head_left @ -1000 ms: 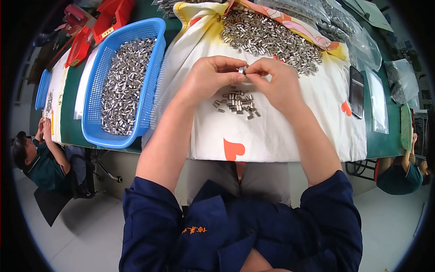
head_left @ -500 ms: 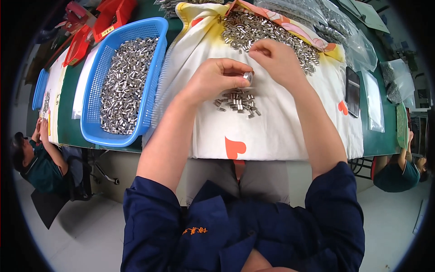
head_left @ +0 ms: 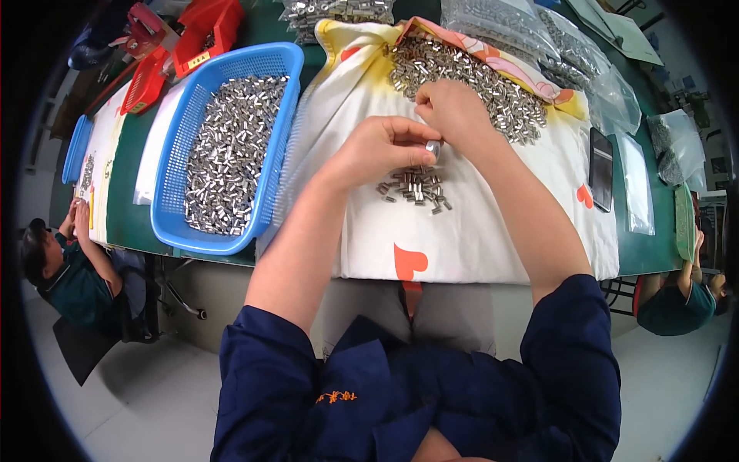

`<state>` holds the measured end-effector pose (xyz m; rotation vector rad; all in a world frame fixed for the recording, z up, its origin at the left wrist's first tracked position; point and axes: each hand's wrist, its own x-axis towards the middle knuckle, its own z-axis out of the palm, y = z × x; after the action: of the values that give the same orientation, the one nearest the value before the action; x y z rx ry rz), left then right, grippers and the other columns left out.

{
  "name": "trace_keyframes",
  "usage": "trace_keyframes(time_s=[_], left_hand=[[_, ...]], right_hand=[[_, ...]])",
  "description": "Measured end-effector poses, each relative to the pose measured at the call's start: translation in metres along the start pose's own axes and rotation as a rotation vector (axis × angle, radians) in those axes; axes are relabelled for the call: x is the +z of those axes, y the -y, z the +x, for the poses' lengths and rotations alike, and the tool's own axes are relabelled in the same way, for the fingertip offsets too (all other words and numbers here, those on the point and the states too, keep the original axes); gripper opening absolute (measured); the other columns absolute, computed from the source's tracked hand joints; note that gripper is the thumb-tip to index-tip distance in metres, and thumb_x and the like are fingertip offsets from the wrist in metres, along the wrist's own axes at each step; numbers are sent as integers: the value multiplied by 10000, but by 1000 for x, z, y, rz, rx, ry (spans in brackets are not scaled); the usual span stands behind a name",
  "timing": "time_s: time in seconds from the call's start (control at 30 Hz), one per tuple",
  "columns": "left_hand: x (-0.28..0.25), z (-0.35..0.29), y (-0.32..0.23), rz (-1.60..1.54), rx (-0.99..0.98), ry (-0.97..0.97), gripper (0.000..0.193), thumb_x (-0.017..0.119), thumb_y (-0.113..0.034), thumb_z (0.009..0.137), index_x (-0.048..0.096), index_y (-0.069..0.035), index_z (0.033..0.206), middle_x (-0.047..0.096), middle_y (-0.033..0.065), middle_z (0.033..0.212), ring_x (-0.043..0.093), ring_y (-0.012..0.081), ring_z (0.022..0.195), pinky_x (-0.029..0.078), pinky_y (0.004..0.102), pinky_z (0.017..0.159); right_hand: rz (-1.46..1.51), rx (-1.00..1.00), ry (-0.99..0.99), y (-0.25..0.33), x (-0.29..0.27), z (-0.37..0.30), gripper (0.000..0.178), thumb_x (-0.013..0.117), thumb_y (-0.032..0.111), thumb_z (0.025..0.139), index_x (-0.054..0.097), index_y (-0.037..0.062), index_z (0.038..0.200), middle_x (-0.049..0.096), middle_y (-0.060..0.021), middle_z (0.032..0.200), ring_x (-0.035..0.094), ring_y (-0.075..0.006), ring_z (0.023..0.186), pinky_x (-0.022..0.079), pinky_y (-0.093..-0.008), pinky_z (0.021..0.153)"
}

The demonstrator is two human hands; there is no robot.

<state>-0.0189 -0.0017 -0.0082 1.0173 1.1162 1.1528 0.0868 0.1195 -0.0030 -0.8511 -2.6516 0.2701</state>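
My left hand [head_left: 387, 152] is closed, thumb and fingers pinching a small round silver metal piece [head_left: 433, 149]. Right beside it, my right hand [head_left: 456, 114] is curled with its fingertips bent inward; whatever they hold, if anything, is hidden. Beneath the hands, a small heap of short silver metal cylinders [head_left: 419, 187] lies on a white cloth [head_left: 354, 246] with orange hearts. Beyond my right hand spreads a larger pile of the same cylinders [head_left: 512, 104], partly bordered by the cloth's folded, patterned edge.
To the left stands a blue plastic basket [head_left: 165, 208] full of metal cylinders. Red bins [head_left: 208, 35] sit behind it. Clear bags of parts [head_left: 500, 27] lie at the back; a black phone [head_left: 600, 169] rests at the right. Other people [head_left: 73, 269] sit at both sides.
My right hand has come closer to the piece in my left hand, its fingers more curled. The left hand keeps its pinch. The whole view has shifted slightly.
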Motion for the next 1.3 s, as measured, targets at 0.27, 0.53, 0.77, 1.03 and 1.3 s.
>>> trace_keyframes(time_s=[0.27,0.53,0.77,1.03,1.3], left_hand=[[-7,-1,-2,-79,62,-55,266,616,-10,732,567,24,991,616,70,873,586,107,784,471,217,703],[-6,3,3,-106,116,-166,297,627,-22,723,557,26,1007,613,73,873,583,113,774,465,221,708],[-2,1,0,-17,79,-162,290,637,-32,719,568,36,993,616,75,858,580,107,775,464,216,715],[0,-1,-2,-28,75,-119,278,631,-13,720,571,39,987,618,77,854,585,108,770,472,212,708],[4,1,-4,82,-6,-76,258,603,30,728,570,26,983,607,55,884,570,93,783,474,216,721]], right_hand=[[412,183,-57,-6,-23,-36,129,554,132,706,607,25,754,603,-83,692,575,-185,629,454,-289,590],[856,168,-21,13,-36,-57,98,587,92,712,609,32,787,600,-16,708,535,-76,630,440,-211,610],[627,42,-98,17,-37,-62,106,578,95,703,595,10,764,602,-61,719,574,-157,647,458,-259,602],[773,143,45,3,-35,-59,114,622,118,695,589,29,757,587,-46,680,551,-146,596,432,-252,557],[576,247,-5,-27,-35,-32,145,615,173,705,607,61,798,596,-46,695,559,-176,620,436,-274,584]])
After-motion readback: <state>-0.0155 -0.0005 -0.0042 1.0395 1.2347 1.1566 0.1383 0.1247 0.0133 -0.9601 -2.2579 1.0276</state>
